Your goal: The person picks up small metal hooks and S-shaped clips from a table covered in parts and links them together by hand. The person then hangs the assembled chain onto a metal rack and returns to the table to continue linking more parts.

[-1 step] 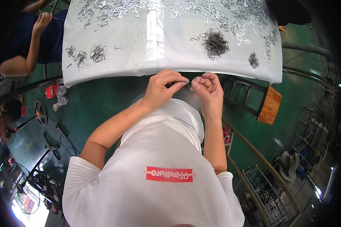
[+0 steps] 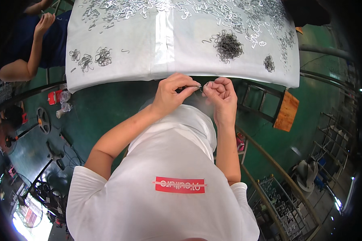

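At the upper middle of the frame, just below the near edge of the white-covered table (image 2: 132, 66), held a small wire piece (image 2: 200, 87) at the fingertips, off the tabletop. Clamped the thumb and fingers of the left hand (image 2: 173, 92) together on the piece. Curled the fingers of the right hand (image 2: 222, 96) in just beside it; could not tell whether clamped on the far end or merely near it. Could not make out the full shape of the piece, mostly covered by fingertips.

Laid out farther up the frame: a dark heap of wire hooks (image 2: 229, 46) right of centre, a smaller dark cluster (image 2: 269, 63) toward the right, three loose clusters (image 2: 103, 57) at upper left, and bright hooks (image 2: 234, 18) scattered along the top.

Judged the main hazard to be a drop: with a fingertip-only grip short of the table edge, risked losing the piece to the green floor (image 2: 116, 106) through a slack or uneven pinch. Rated as further hazards: bending or springing loose under opposed pull from both sides; pricking of a fingertip by a wire end; mixing of dark and bright hooks through careless placement.
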Demonstrator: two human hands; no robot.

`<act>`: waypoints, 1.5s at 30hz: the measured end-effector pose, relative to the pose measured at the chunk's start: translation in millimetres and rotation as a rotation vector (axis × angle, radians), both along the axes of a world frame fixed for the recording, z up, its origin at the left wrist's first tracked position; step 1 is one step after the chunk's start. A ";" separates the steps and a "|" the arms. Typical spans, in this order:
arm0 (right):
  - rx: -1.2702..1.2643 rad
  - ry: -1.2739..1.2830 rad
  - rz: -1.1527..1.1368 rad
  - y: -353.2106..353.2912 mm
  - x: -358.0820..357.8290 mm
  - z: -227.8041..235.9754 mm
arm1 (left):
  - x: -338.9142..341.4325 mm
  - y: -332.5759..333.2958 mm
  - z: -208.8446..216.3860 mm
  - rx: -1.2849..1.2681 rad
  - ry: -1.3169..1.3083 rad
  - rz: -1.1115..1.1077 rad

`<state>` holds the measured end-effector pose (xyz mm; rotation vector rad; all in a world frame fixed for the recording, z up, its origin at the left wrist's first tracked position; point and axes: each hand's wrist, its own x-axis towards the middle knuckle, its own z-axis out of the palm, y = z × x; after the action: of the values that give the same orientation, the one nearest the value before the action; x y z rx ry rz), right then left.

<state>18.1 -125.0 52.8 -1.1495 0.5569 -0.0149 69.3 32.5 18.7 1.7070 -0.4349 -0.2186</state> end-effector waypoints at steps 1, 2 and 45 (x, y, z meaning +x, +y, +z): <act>-0.009 -0.012 0.000 0.6 -1.5 0.9 | 0.1 -0.7 0.0 -0.006 -0.016 0.001; -0.022 0.002 -0.007 0.9 -2.2 1.0 | 1.1 -1.7 -0.7 -0.010 -0.029 0.004; -0.319 -0.234 -0.092 5.8 9.8 -53.5 | 51.8 -8.4 12.6 -0.017 0.571 -0.189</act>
<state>27.9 -119.2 -0.8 -1.4084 0.4065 -0.3233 121.0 24.1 31.4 1.5031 -0.1689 -0.8125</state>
